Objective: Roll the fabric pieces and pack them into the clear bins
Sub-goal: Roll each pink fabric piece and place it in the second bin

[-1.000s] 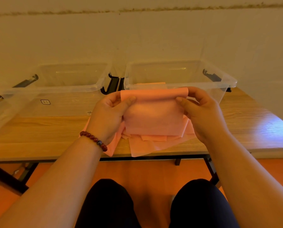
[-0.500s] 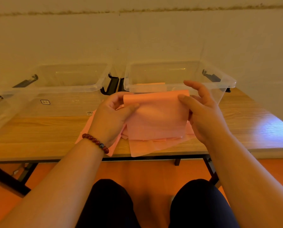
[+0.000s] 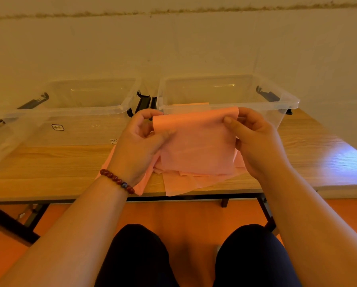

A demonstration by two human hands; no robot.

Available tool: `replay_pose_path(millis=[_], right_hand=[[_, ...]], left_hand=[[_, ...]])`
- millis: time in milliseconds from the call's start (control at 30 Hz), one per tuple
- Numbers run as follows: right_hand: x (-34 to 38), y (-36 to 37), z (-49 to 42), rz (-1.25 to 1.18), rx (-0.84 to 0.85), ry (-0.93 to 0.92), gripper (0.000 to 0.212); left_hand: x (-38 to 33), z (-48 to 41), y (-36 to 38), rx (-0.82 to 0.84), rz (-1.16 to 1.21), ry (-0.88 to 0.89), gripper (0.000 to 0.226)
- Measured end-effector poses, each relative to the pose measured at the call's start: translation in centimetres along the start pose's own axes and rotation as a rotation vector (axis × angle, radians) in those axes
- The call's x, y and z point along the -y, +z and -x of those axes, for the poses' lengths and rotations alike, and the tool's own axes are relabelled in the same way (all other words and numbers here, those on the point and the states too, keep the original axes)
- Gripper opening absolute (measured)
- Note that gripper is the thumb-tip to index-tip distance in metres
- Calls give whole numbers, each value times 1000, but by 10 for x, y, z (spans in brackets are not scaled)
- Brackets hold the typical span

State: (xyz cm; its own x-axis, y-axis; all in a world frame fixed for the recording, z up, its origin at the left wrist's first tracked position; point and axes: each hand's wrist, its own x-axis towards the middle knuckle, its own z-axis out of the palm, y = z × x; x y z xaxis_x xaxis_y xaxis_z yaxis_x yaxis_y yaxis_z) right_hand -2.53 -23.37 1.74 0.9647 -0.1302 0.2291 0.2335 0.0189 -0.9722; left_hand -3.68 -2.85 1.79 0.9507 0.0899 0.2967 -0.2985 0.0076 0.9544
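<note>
A pink fabric piece (image 3: 196, 146) hangs upright between my hands, its top edge curled over. My left hand (image 3: 140, 141), with a red bead bracelet on the wrist, pinches the upper left corner. My right hand (image 3: 256, 139) pinches the upper right corner. Under it a pile of more pink fabric pieces (image 3: 179, 183) lies at the table's near edge. Two clear bins stand behind: the left bin (image 3: 86, 112) and the right bin (image 3: 285, 104). A strip of pink fabric (image 3: 194, 104) shows through the right bin's front wall.
The wooden table (image 3: 49, 170) runs left to right in front of a pale wall. Black latch handles (image 3: 146, 102) sit between the bins and at their outer ends. My knees and an orange floor are below the table edge.
The fabric's top edge has curled further over toward me. My left fingers have shifted behind the upper left corner, and my right fingers have closed onto the right corner.
</note>
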Motion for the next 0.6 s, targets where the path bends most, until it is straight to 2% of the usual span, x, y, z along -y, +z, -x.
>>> replay_pose_path(millis=[133, 400, 600], right_hand=[[-1, 0, -1, -30, -4, 5, 8], [-2, -4, -1, 58, 125, -57, 31], [-5, -4, -3, 65, 48, -47, 18]], left_hand=[[2, -2, 0, -47, -86, 31, 22], [0, -2, 3, -84, -16, -4, 18], [0, -2, 3, -37, -68, 21, 26]])
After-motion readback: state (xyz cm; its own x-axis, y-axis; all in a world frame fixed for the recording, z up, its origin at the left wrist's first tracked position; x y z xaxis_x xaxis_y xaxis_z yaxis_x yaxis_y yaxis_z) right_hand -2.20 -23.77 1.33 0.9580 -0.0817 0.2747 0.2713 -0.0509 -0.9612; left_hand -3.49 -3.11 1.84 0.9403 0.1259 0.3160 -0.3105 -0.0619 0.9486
